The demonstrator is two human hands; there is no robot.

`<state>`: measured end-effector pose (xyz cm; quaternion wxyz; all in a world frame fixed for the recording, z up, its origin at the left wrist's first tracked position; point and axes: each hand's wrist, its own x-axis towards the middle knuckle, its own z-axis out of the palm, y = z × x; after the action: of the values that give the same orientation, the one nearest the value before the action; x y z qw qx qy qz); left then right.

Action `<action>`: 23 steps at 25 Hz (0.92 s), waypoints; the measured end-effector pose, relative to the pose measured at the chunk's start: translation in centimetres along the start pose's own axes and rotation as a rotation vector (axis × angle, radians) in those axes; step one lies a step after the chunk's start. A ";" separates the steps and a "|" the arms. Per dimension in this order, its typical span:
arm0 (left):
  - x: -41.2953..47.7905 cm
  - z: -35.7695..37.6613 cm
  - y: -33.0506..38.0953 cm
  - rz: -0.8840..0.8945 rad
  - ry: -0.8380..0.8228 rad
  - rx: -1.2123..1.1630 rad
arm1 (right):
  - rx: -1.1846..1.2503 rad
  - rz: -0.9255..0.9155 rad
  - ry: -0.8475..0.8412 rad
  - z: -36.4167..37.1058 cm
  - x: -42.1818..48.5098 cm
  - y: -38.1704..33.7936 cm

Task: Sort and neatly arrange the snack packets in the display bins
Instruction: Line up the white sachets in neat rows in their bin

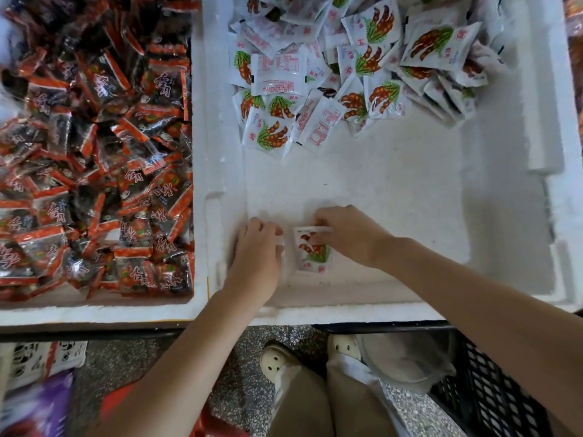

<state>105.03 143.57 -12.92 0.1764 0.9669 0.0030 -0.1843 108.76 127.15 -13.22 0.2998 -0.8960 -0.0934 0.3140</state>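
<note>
Both of my hands are inside a white foam bin (362, 310), near its front left corner. My right hand (344, 234) pinches the top edge of a white snack packet (314, 252) printed with brown pods and green leaves, which stands on the bin floor. My left hand (257, 252) rests beside it, fingers curled over what looks like white packets (281, 244) against the bin's left wall; they are mostly hidden. A loose heap of the same white packets (347, 67) fills the far end of this bin.
A second foam bin (198, 152) to the left holds a pile of black and orange packets (94, 152). Below the bins are speckled floor, my feet in pale clogs (277, 361), a black crate (492, 395) at the right and a white crate (41, 361) at the left.
</note>
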 end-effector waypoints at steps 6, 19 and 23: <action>0.3 0.2 0.0 0.058 0.018 0.135 | -0.139 -0.152 0.130 2.1 -0.5 -0.6; 12.5 -6.6 2.4 0.258 0.202 0.208 | -0.460 -0.137 0.549 -8.9 6.8 0.6; 13.4 -7.2 2.4 0.234 0.256 0.467 | -0.425 -0.044 0.592 -8.1 8.3 -0.2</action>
<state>120.23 142.96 -10.61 -0.0325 0.9905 -0.1289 -0.0347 120.26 126.38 -12.31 0.1275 -0.9881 -0.0851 0.0081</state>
